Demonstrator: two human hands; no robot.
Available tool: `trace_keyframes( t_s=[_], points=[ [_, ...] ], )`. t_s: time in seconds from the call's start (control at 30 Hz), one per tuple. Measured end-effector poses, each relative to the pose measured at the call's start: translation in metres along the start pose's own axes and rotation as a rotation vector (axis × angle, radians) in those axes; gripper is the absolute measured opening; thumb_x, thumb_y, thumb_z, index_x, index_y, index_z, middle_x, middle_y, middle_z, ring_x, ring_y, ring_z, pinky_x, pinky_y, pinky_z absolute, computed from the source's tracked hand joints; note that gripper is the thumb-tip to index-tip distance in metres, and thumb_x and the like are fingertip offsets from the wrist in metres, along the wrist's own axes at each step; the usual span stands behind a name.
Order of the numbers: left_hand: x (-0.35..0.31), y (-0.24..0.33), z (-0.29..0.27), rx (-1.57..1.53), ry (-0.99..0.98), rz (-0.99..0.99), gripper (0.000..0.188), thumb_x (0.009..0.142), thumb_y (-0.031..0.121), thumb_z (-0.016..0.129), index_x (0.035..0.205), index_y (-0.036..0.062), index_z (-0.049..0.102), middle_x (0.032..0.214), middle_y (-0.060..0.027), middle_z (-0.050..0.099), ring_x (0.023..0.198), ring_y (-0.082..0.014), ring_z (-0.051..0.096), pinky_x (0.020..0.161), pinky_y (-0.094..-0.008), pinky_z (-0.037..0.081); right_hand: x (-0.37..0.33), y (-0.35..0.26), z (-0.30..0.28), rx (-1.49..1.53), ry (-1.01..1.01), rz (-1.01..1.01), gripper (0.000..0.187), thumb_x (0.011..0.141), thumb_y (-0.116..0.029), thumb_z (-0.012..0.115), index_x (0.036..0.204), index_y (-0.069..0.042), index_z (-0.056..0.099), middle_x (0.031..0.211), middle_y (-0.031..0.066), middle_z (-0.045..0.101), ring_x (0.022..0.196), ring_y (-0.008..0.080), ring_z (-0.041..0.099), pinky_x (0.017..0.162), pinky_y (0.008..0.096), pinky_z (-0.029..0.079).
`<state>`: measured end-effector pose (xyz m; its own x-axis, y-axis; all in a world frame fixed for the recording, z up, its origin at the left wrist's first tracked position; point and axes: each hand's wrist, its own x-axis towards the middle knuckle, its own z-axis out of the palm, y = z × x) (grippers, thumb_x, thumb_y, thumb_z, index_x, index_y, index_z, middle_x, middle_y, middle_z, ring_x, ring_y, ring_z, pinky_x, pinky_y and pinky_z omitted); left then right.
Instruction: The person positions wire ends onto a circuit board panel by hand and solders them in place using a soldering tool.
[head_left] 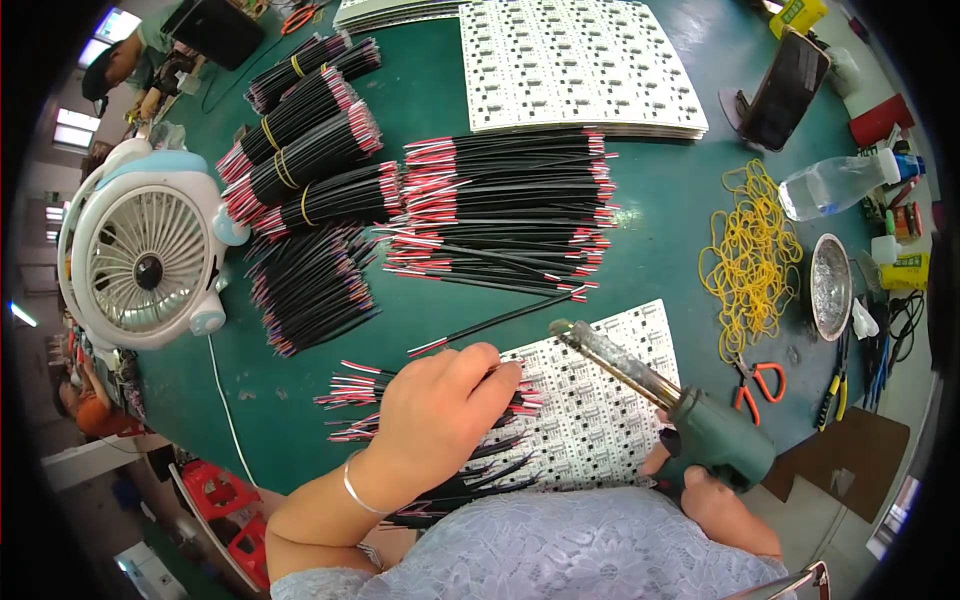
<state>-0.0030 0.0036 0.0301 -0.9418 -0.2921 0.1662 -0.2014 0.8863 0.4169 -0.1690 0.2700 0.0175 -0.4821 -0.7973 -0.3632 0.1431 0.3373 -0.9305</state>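
Note:
A white circuit board panel (pixel 610 400) with rows of small black parts lies in front of me. My left hand (pixel 450 395) is over its left part, thumb and fingers pinched together; whatever is between the fingertips is hidden. Short black wires (pixel 360 400) with red and white stripped ends lie under and beside that hand, partly across the board. My right hand (pixel 705 495) is closed round the handle of a green soldering gun (pixel 725 435). The gun's metal tip (pixel 600 350), crusted at its end, points up and left above the board, apart from my left hand.
Beyond lie a wire pile (pixel 510 200), banded wire bundles (pixel 310 150) and a board stack (pixel 580 65). A fan (pixel 145 260) stands left. Right are yellow rubber bands (pixel 755 260), a metal bowl (pixel 830 288), orange-handled pliers (pixel 755 385), a bottle (pixel 835 185) and a phone (pixel 785 90).

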Motion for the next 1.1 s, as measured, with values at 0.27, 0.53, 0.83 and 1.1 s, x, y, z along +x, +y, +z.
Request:
trace_keyframes(
  t_s=[0.27,0.53,0.83,1.1],
  points=[
    [0.008,0.024,-0.012,0.051,0.004,0.092,0.031,0.069,0.004,0.064,0.099,0.0015,0.066,0.082,-0.0059,0.055,0.065,-0.0215,0.057,0.053,-0.0312,0.045,0.001,-0.013,-0.004,-0.36,0.104,-0.184,0.021,0.089,-0.022,0.056,0.096,-0.004,0.064,0.077,0.0034,0.068,0.07,0.0201,0.066,0.067,0.0342,0.051],
    [-0.001,0.005,0.031,0.039,-0.014,-0.008,0.029,0.07,0.002,0.063,0.099,0.0036,0.067,0.075,-0.0055,0.049,0.059,-0.0212,0.053,0.051,-0.0326,0.044,0.017,-0.011,-0.004,-0.698,-0.117,-0.554,0.048,0.094,-0.041,0.053,0.115,0.002,0.053,0.073,0.0067,0.064,0.065,0.0139,0.062,0.066,0.0279,0.048],
    [0.001,-0.001,0.031,-0.038,-0.016,0.015,0.026,0.071,0.002,0.064,0.097,0.0022,0.067,0.076,-0.0059,0.049,0.06,-0.0211,0.054,0.051,-0.0323,0.045,0.003,0.006,0.003,-0.723,-0.069,-0.422,0.032,0.09,-0.02,0.059,0.11,0.005,0.054,0.079,0.0064,0.06,0.062,0.0123,0.061,0.06,0.0277,0.051],
    [0.001,0.0,0.031,-0.033,-0.015,0.003,0.025,0.073,0.002,0.064,0.097,0.0016,0.066,0.078,-0.0067,0.049,0.059,-0.0219,0.054,0.051,-0.0326,0.045,0.004,0.002,0.006,-0.771,-0.086,-0.404,0.03,0.09,-0.018,0.057,0.11,0.004,0.055,0.08,0.0071,0.059,0.061,0.0134,0.062,0.058,0.0279,0.051]
  ],
)
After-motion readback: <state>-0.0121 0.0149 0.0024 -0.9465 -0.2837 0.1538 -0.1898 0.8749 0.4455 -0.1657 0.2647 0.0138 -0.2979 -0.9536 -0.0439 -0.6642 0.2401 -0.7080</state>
